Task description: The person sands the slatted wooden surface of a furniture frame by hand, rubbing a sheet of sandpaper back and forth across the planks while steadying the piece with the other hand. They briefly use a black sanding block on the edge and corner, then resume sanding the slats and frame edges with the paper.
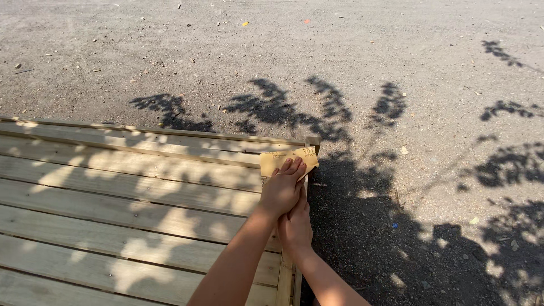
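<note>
My left hand [280, 190] presses a tan sheet of sandpaper [275, 160] flat against the right end of a wooden slatted structure [113, 192], close to its far right corner post [313, 141]. My right hand [294, 224] sits just below and behind the left one, gripping the right edge of the wooden frame. Both forearms come up from the bottom of the view. The sandpaper sticks out past my left fingers toward the corner.
The wooden structure has several pale planks running left to right, dappled with leaf shadow. Grey gravelly asphalt [396, 68] lies beyond and to the right, with plant shadows and small bits of debris on it.
</note>
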`<state>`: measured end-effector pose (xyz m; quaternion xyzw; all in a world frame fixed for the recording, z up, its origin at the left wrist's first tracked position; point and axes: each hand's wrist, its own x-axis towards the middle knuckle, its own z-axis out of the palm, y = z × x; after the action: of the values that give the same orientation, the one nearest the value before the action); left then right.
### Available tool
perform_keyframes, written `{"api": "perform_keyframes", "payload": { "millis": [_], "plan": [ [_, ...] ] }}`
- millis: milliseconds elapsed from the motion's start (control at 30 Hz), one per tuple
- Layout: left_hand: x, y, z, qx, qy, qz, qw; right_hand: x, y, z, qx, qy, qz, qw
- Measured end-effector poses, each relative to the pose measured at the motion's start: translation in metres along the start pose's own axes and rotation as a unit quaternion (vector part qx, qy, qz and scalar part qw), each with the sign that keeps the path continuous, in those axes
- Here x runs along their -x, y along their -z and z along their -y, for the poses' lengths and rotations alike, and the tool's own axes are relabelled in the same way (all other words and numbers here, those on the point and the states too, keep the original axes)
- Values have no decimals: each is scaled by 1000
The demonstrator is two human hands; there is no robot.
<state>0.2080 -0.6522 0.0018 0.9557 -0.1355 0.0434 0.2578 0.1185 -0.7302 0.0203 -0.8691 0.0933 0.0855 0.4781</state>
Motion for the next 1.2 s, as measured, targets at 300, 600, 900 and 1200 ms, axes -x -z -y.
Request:
{"api": "perform_keyframes", "payload": {
  "millis": [300, 600, 900, 1200],
  "plan": [
    [-16, 5, -11, -46, 39, -4, 998, 2, 8, 8, 16, 18, 18, 1000],
    [-23, 6, -8, -67, 52, 13, 996, -3, -4, -10, 5, 61, -6, 998],
    [94, 4, -34, 16, 13, 22, 1000, -1, 82, -117, -231, -93, 137, 959],
    [37, 1, -45, -15, 45, -111, 993, 6, 73, -122, -190, 24, 118, 974]
  ]
}}
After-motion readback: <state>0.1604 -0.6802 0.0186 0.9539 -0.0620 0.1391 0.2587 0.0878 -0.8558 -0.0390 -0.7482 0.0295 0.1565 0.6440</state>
